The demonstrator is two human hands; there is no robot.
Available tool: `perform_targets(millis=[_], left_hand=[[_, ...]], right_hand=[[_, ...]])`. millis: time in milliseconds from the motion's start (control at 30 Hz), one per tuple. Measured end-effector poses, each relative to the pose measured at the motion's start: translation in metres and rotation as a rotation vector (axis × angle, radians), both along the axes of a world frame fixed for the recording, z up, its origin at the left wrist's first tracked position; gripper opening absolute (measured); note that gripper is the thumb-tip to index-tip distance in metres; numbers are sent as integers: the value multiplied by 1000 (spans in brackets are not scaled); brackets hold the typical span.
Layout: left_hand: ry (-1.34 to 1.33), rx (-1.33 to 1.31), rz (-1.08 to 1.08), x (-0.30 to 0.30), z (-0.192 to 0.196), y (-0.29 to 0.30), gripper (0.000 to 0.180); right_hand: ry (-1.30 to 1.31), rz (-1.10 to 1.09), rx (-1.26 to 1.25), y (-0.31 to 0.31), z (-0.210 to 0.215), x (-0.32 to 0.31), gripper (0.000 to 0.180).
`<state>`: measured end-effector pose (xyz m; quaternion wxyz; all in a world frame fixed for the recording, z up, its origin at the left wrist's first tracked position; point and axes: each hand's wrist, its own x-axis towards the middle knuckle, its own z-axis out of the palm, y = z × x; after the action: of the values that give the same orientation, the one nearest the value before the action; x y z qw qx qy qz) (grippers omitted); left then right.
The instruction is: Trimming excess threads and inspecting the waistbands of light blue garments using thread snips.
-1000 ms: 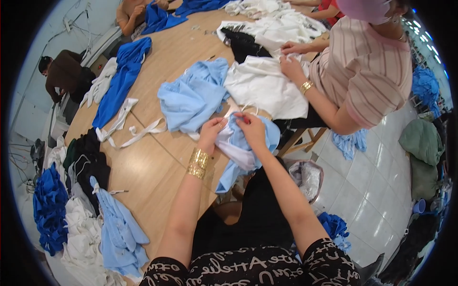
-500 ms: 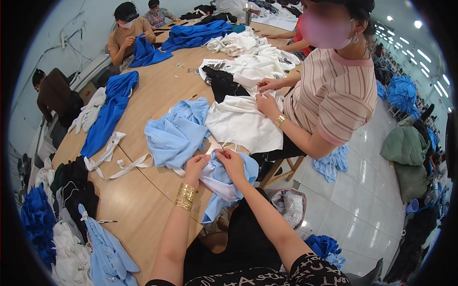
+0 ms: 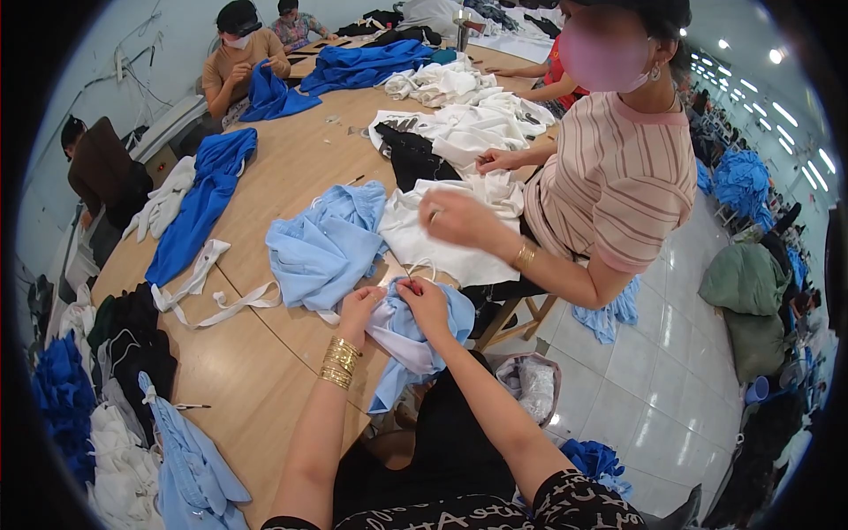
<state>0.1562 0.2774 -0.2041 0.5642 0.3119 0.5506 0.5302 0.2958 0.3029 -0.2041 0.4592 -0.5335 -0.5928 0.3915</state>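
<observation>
At the table's near edge lies a light blue garment with a paler, whitish part, draped over the edge toward my lap. My left hand, below several gold bangles, pinches the garment at its upper left. Close beside it, my right hand is closed around a small thin dark tool with a reddish part, held against the cloth. Its exact kind is too small to tell. A white cord loop lies just beyond my fingers. Another light blue garment rests just past my hands.
White strips lie left on the wooden table. Blue, black and white cloth piles line the left edge. A person in a striped top works at right over white garments. A bag stands on the floor.
The co-worker's nearer hand has swung left, up off the white cloth, and is blurred. My hands stay nearly in place on the light blue garment.
</observation>
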Motion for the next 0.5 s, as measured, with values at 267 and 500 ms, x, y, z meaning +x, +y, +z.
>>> perform_targets(millis=[267, 500], left_hand=[[-159, 96, -80, 8, -7, 19, 14], [-10, 135, 9, 1, 2, -1, 13]], right_hand=[[98, 607, 220, 16, -65, 38, 34], [-711, 19, 569, -53, -22, 67, 33]])
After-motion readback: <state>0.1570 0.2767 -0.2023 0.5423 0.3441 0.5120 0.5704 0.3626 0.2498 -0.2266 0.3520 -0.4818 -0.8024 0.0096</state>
